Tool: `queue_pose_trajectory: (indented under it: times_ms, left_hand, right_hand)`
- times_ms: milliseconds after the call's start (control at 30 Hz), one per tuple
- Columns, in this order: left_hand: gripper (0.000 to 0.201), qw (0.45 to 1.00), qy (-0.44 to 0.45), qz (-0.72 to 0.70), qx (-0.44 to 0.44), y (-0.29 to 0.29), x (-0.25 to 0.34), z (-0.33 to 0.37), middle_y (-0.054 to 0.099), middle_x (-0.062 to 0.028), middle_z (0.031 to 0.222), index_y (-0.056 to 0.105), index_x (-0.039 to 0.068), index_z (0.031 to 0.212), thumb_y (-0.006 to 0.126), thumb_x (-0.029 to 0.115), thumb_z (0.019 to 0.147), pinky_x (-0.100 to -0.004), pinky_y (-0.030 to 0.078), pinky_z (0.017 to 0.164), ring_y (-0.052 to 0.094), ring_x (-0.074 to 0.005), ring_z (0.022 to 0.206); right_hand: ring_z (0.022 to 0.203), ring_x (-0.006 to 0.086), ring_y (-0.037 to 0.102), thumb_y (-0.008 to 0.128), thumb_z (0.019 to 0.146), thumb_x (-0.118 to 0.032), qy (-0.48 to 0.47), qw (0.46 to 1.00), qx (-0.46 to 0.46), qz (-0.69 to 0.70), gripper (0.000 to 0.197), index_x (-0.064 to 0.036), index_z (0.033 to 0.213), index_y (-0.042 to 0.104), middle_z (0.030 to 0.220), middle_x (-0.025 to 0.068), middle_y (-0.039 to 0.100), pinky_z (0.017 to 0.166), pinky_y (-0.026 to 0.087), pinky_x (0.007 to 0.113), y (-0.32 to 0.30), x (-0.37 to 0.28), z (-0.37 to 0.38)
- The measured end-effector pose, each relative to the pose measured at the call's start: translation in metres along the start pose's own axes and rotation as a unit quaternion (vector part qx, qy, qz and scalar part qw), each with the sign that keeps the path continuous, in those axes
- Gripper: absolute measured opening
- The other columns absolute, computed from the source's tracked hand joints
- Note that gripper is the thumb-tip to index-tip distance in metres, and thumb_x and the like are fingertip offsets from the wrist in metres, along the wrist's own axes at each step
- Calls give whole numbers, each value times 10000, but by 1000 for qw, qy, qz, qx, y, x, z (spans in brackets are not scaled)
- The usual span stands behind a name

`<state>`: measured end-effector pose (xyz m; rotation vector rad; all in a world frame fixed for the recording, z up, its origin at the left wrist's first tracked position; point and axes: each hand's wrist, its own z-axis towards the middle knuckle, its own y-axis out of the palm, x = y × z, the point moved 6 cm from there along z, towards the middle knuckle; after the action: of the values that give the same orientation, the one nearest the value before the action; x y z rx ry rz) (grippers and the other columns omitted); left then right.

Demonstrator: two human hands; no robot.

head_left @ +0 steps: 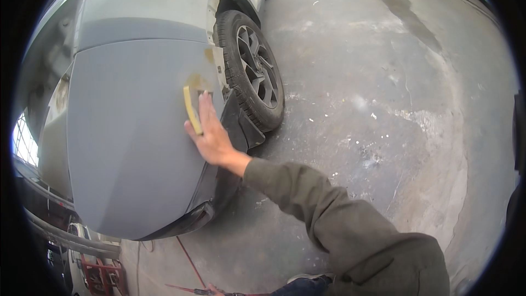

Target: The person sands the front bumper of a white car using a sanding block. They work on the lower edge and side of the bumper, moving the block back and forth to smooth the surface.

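Olive sleeve was seen reaching fwd; right hand, fingers flat, was pressed on a thin yellow sanding block held against grey primed car panel, nr front wheel.

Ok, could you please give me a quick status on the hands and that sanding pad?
Right hand pressing the yellow pad flat on the grey primed bumper. Left hand not in view. Wheel just beside the work spot; nothing on the panel.
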<state>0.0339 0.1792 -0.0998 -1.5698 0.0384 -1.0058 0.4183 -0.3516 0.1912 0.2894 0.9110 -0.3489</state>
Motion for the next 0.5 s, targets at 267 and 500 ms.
queue_pose_trajectory:
  times_ms: [267, 500]
  left_hand:
    - [753, 998, 22, 59, 13, 9, -4, 6, 702, -278, 1195, 636, -22, 1337, 618, 624, 951, -505, 551, 916, 685, -424, 1057]
    - [760, 997, 38, 60, 10, 14, 0, 11, 700, -276, 1201, 639, -16, 1335, 609, 638, 949, -514, 545, 927, 681, -432, 1067]
  right_hand:
    - [1568, 453, 53, 483, 1059, -458, -13, 998, 5, -69, 897, 137, 1579, 59, 1661, 355, 53, 1290, 99, 467, 10, -22, 27]
    - [1567, 465, 27, 441, 1067, -488, 90, 994, 34, 56, 900, 146, 1573, 51, 1656, 364, 57, 1289, 72, 475, -42, 12, 96]
